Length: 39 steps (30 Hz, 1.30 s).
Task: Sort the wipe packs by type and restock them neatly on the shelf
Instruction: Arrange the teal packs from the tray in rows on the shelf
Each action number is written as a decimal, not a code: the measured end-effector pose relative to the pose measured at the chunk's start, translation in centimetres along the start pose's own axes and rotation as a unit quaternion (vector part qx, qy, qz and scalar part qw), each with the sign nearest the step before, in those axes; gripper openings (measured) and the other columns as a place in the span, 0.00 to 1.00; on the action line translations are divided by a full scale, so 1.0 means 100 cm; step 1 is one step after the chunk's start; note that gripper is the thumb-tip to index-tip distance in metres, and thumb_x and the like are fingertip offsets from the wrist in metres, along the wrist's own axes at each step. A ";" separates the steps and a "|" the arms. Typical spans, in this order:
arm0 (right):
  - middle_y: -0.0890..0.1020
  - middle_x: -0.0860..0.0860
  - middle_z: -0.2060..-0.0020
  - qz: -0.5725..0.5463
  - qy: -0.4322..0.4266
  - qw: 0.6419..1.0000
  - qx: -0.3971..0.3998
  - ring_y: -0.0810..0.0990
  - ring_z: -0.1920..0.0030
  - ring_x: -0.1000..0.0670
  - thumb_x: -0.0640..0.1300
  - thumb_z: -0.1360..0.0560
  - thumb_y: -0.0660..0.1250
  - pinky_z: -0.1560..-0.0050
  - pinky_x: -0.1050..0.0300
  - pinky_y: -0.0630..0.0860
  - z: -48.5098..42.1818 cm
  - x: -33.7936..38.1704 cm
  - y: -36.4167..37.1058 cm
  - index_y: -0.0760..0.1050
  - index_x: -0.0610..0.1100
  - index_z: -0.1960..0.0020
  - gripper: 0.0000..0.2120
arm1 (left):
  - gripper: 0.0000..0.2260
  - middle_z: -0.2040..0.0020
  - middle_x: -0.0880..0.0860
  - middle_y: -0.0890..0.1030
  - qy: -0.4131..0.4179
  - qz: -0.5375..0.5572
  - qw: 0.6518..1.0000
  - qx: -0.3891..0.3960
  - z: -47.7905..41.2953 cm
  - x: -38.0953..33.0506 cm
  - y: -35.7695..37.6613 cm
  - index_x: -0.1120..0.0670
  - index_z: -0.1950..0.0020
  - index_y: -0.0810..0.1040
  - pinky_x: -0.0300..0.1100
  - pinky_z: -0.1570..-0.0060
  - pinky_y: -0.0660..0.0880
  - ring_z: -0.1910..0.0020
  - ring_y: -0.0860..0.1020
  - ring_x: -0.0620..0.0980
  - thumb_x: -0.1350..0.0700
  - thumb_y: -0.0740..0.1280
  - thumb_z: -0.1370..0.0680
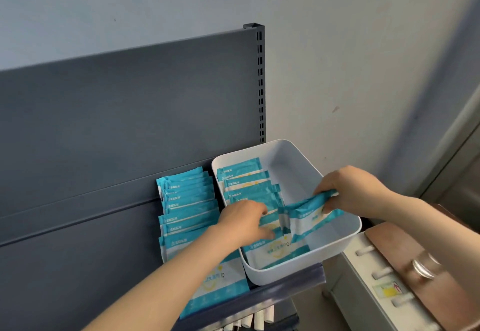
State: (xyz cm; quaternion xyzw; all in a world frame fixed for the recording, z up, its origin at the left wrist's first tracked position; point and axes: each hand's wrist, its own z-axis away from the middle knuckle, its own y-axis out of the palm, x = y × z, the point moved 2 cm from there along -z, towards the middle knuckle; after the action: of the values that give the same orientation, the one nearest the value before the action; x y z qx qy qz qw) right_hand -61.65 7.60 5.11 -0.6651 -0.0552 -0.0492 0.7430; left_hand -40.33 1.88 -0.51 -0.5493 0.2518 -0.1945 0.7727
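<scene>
A white plastic bin (335, 247) sits at the right end of the grey shelf (78, 265). Inside it, several blue-and-white wipe packs (246, 182) stand in a row along the left wall. My left hand (244, 221) reaches into the bin and its curled fingers grip the packs near the front of that row. My right hand (348, 190) pinches the top edge of one wipe pack (309, 213), which hangs tilted over the bin's middle. To the left of the bin, a second row of matching packs (187, 208) stands on the shelf.
The shelf's dark back panel (130, 122) rises behind, with a slotted upright (260, 83) at its right edge. A white cabinet (368, 278) with a brown surface and a metal ring stands lower right. White items hang under the shelf front.
</scene>
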 end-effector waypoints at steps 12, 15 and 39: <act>0.78 0.60 0.65 -0.152 0.028 0.970 -0.187 0.77 0.58 0.49 0.42 0.34 0.75 0.58 0.53 0.75 -0.021 -0.011 -0.020 0.82 0.53 0.54 0.11 | 0.17 0.55 0.48 0.76 -0.026 0.057 0.997 -0.042 0.010 -0.016 -0.007 0.51 0.52 0.72 0.43 0.64 0.65 0.56 0.74 0.50 0.42 0.72 0.31; 0.79 0.56 0.66 -0.185 0.017 0.951 -0.249 0.77 0.60 0.47 0.40 0.33 0.75 0.57 0.51 0.75 -0.031 -0.006 -0.038 0.82 0.49 0.54 0.09 | 0.16 0.58 0.44 0.74 -0.055 0.111 0.985 -0.123 0.023 0.008 -0.047 0.46 0.56 0.68 0.43 0.67 0.63 0.58 0.73 0.48 0.41 0.72 0.31; 0.80 0.56 0.45 -0.063 -0.122 0.989 -0.052 0.75 0.41 0.52 0.52 0.29 0.69 0.45 0.57 0.71 -0.111 0.276 0.045 0.77 0.54 0.42 0.15 | 0.14 0.47 0.44 0.80 -0.209 0.037 0.969 -0.129 0.068 0.320 -0.025 0.45 0.44 0.73 0.43 0.57 0.73 0.49 0.78 0.47 0.46 0.71 0.28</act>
State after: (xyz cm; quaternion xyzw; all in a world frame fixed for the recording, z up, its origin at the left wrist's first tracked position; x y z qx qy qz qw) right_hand -33.51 -2.92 3.50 -0.6988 -0.1848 -0.0175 0.6908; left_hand -10.82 -12.29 -1.91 -0.6627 0.1277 -0.0126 0.7378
